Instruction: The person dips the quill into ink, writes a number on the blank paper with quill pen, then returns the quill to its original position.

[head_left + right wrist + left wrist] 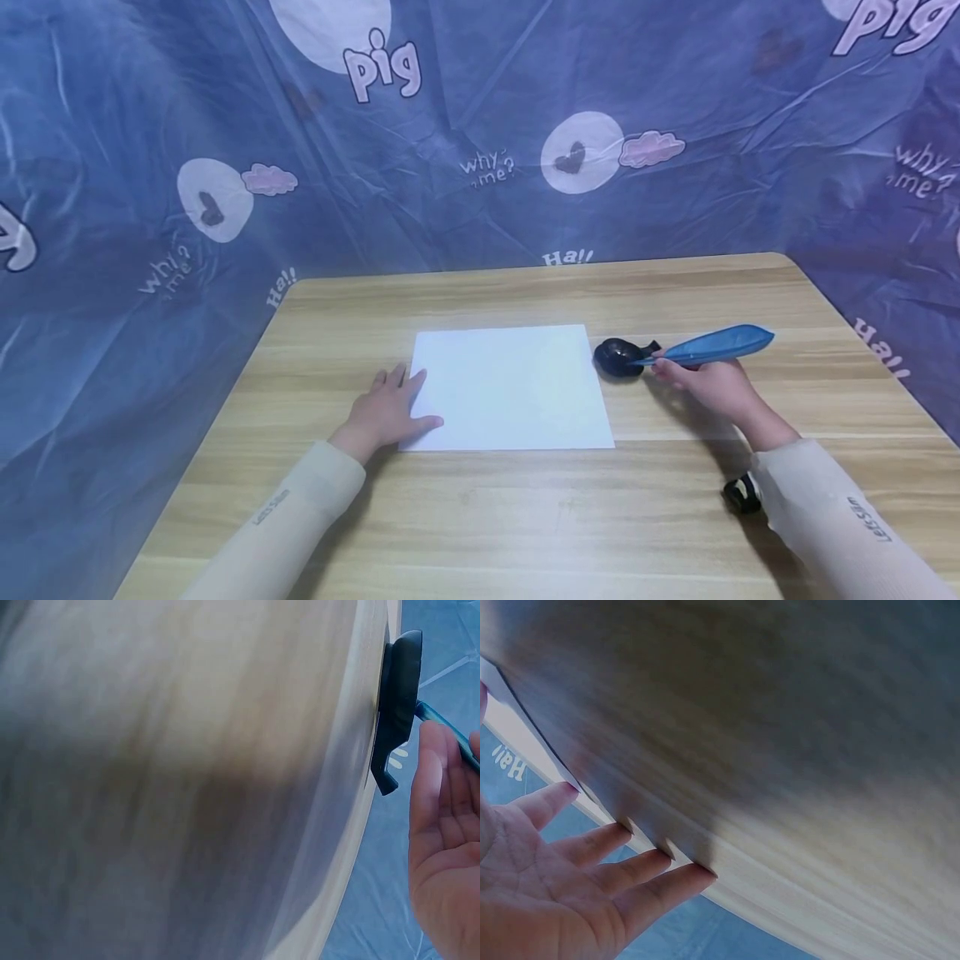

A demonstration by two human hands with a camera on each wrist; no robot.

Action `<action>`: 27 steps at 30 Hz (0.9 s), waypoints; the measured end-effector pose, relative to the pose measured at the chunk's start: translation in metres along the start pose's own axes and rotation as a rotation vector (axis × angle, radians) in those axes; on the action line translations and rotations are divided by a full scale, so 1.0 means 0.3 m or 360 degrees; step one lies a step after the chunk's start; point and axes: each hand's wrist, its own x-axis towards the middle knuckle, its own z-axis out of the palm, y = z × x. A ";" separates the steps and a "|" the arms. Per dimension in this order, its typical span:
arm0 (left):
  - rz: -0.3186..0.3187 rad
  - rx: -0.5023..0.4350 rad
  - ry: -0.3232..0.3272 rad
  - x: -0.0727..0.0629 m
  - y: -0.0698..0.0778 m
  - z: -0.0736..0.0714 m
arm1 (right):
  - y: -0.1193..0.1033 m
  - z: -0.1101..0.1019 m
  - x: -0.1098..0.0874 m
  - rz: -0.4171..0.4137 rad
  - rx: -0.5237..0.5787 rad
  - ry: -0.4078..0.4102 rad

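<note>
A blank white sheet of paper (pixel 517 387) lies on the table, and my left hand (pixel 386 414) rests on its left edge with fingers spread. In the left wrist view, those fingers (pixel 641 874) are stretched out, tips against the surface. My right hand (pixel 716 390) pinches a blue feather quill pen (pixel 723 342), its plume pointing right. The quill's tip is at a glossy black gourd-shaped dish (pixel 617 358), like an inkstone, just right of the paper. From the right wrist view, the dish (pixel 399 697) appears side-on, with the quill's thin shaft (pixel 442 729) reaching it.
The wood-grain table (pixel 495 517) has rounded far corners. Behind and beside it hangs a blue printed cloth (pixel 450 208). A small black item (pixel 741 494) shows beside the right sleeve (pixel 832 500).
</note>
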 end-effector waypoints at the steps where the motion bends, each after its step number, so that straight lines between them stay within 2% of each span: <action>1: -0.0001 0.0001 0.0000 0.000 -0.001 0.001 | 0.001 0.001 0.000 -0.0003 0.0001 -0.0001; 12: 0.0005 -0.0007 0.0016 0.002 -0.006 0.007 | 0.000 -0.002 0.000 0.0028 -0.0018 -0.0005; 20: 0.0006 0.0013 0.0020 0.009 -0.008 0.018 | -0.025 -0.014 -0.003 0.0011 -0.0076 0.0095; 27: -0.0010 0.0002 0.0010 0.005 0.000 0.011 | -0.062 -0.039 0.006 0.0010 -0.0024 0.0144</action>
